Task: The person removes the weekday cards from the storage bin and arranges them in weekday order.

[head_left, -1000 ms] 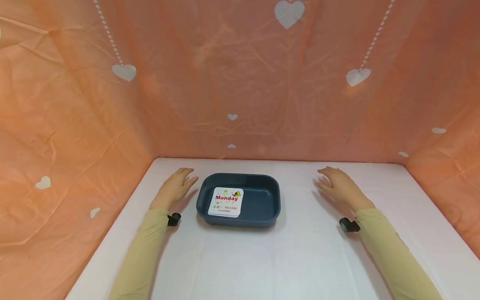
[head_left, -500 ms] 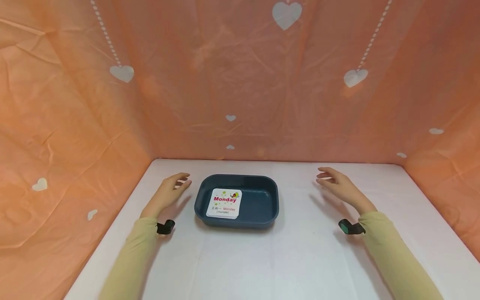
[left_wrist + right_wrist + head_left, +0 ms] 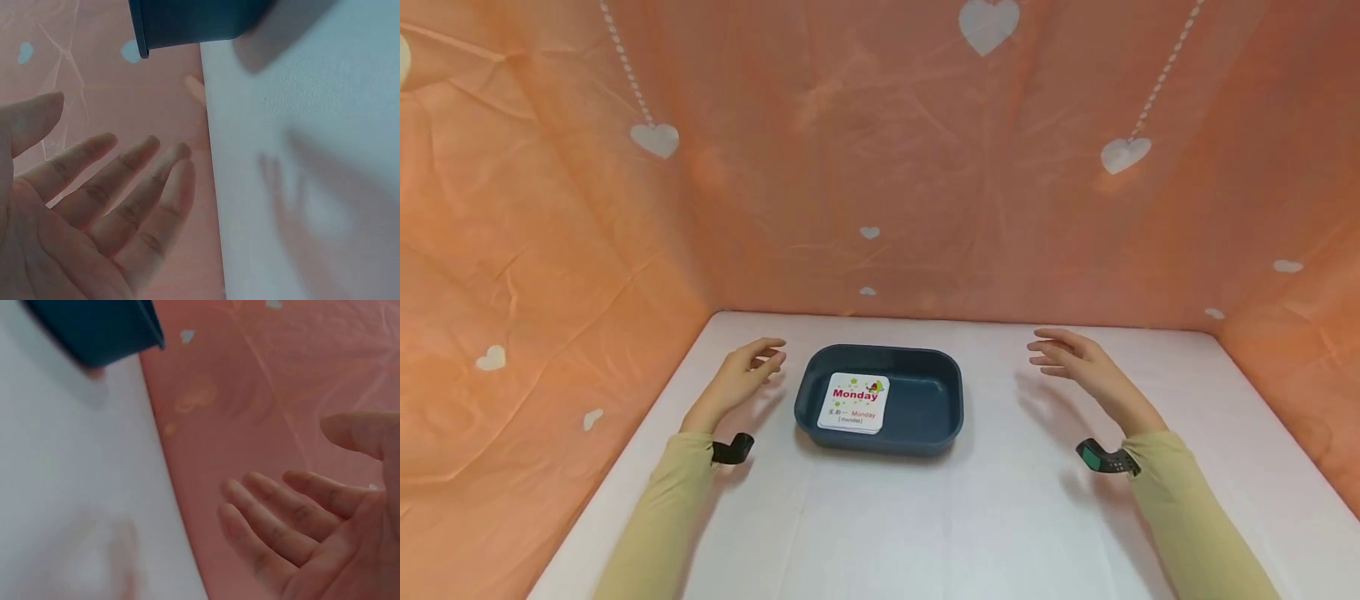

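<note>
At mid-frame, we log cards [image 3: 852, 403] in a tray [image 3: 921, 408]; left hand [image 3: 736, 379] and right hand [image 3: 1092, 375] flank it, fingers relaxed.

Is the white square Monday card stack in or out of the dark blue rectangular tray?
In: the head view shows the card stack inside the tray rim.

White table [image 3: 940, 525], pretty plain top, fine grain showing up close in left wrist view. Far corners kinda rounded off, far edge running basically straight across. Couple of faint creases down near half. Sitting right on it: tray [image 3: 917, 404], dark blue, rounded corners, raised sides. It's flat on its base, open side up, bit left of middle, set back near far edge but not touching it, long sides roughly lined up with that edge.
</note>
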Motion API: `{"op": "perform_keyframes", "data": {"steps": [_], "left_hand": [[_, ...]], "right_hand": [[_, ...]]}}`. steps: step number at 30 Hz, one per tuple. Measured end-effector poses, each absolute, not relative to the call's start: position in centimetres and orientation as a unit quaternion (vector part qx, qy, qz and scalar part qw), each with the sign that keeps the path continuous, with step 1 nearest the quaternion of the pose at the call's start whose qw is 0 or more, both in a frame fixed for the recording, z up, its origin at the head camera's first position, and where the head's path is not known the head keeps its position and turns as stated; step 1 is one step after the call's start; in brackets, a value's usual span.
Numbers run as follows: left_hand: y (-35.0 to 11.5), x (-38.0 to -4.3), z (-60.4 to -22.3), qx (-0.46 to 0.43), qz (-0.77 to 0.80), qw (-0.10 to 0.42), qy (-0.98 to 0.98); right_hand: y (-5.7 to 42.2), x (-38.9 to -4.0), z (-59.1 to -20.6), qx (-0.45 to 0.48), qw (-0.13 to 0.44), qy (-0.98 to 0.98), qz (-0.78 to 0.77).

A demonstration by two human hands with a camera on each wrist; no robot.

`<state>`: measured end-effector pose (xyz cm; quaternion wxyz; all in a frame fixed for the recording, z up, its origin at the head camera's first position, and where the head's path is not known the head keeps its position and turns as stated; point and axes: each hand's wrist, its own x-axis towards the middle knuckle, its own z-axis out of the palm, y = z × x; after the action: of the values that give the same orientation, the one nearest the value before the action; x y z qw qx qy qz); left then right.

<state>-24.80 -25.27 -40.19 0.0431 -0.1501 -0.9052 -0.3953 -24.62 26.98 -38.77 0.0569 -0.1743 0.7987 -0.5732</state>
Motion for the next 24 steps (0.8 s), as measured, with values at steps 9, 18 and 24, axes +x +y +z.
{"op": "perform_keyframes", "data": {"steps": [9, 18, 24], "left_hand": [[-24.9, -24.4, -40.0, -0.138, -0.445, 0.002, -0.885], [-23.9, -24.1, -40.0, -0.127, -0.481, -0.018, -0.867], [-23.4, -24.2, -40.0, -0.126, -0.479, -0.025, -0.868]], "right_hand": [[24.6, -23.9, -36.9, -0.195, 0.079, 0.772, -0.600], [21.5, -24.0, -36.1, -0.204, 0.111, 0.747, -0.623], [19.6, -23.9, -36.3, -0.200, 0.125, 0.725, -0.647]]}}
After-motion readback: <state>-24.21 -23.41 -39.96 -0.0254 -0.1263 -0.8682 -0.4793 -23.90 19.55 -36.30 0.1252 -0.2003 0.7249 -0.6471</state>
